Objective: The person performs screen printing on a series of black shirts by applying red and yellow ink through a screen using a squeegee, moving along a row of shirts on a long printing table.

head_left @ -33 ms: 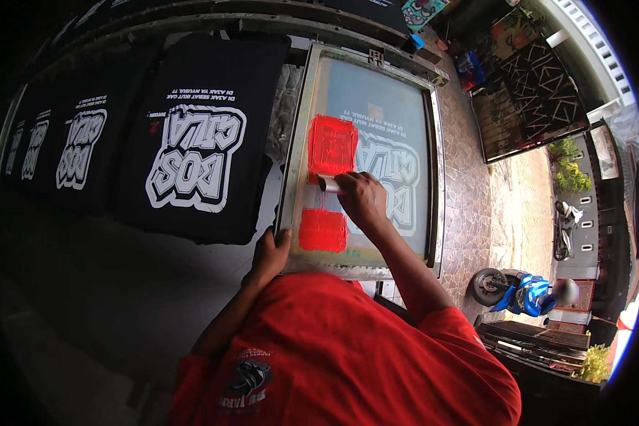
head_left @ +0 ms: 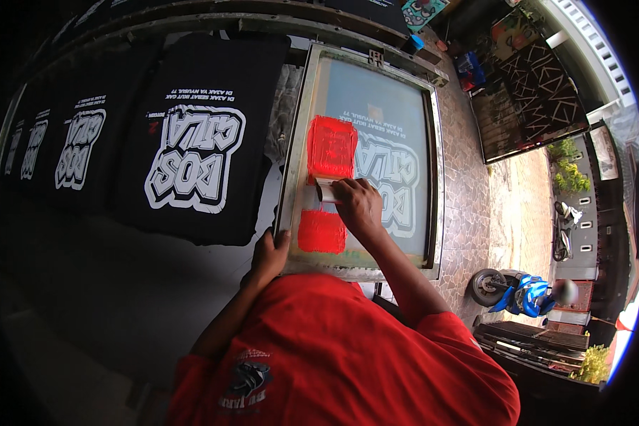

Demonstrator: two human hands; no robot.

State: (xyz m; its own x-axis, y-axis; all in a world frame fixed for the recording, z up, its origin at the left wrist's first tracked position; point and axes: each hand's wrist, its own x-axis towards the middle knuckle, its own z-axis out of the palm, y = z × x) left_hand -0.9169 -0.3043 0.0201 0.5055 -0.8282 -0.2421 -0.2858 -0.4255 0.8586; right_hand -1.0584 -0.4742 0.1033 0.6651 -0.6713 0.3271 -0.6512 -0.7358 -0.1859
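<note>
A metal-framed printing screen lies over a dark shirt with a white graphic, seen through the pale mesh. Two patches of red ink, an upper one and a lower one, lie on the mesh's left part. My right hand grips a short pale squeegee between them, its blade against the mesh at the upper patch's lower edge. My left hand is closed on the frame's lower left side, fingers partly hidden.
A row of black shirts with white printed graphics lies on boards to the left. A blue motorbike stands to the right on paving, with a dark patterned panel and plants farther up. A blue container sits behind the screen.
My right hand and the squeegee have shifted slightly down and to the left. My left hand stays on the frame.
</note>
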